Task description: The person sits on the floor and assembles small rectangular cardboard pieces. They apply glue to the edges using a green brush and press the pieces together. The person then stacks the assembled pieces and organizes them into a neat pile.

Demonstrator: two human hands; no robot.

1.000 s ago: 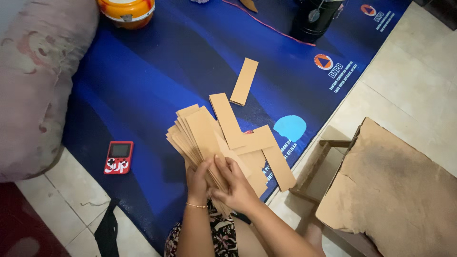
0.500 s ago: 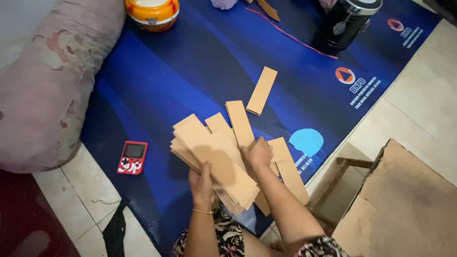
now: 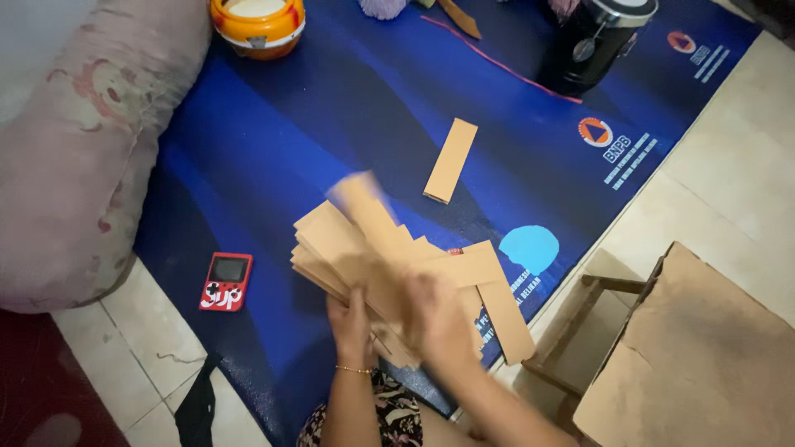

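Both hands grip a fanned stack of cardboard strips: left hand clamped beneath, right hand blurred, seemingly closed on top. Most strips look gathered; one loose strip lies on the blue mat at 1 o'clock, ungathered; the stack is too blurred to count

Lower left of the frame, you've got a small red handheld game console lying on the blue mat's edge, its little screen dark. Upper right, round orange-and-white emblems are printed on the mat. Lower right, a big brown cardboard box stands open.
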